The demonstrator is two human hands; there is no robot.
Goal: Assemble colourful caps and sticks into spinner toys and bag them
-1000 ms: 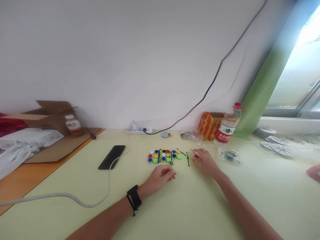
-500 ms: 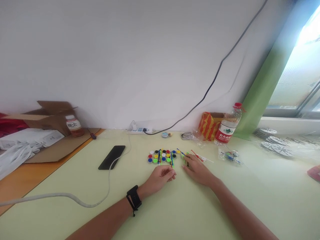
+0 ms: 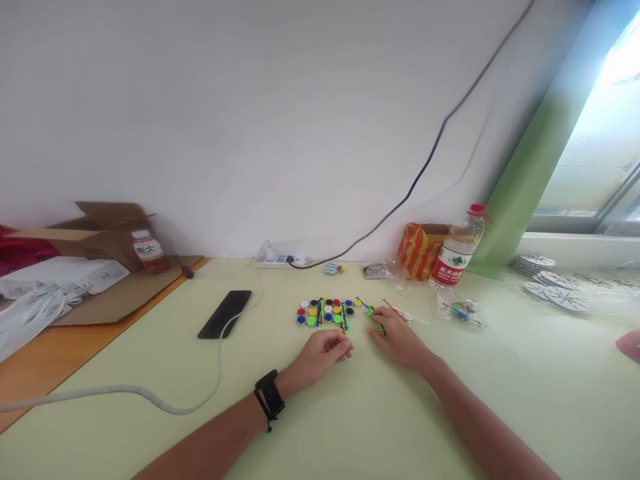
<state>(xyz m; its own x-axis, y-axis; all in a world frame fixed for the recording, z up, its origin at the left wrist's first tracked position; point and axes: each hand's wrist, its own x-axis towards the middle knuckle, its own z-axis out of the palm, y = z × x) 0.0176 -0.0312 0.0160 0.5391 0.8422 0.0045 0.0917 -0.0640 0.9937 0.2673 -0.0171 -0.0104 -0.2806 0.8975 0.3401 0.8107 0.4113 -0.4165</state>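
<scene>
A grid of small coloured round caps (image 3: 327,311) with thin coloured sticks across them lies on the pale green table (image 3: 350,413). My left hand (image 3: 323,355), with a black watch on the wrist, rests on the table just in front of the grid, fingers curled under. My right hand (image 3: 400,340) is to the right of the grid, its fingers pinched on a green stick (image 3: 374,315). A red stick (image 3: 395,311) and a white stick (image 3: 413,318) lie loose just beyond that hand.
A black phone (image 3: 224,313) with a white cable lies to the left. A power strip (image 3: 280,260), a water bottle (image 3: 456,250), an orange striped bag (image 3: 416,252) and a small plastic bag of parts (image 3: 460,311) stand behind. Cardboard boxes and a drink bottle (image 3: 149,252) are far left.
My right hand moved left from the red stick toward the grid and closed on a green stick. My left hand stayed where it was.
</scene>
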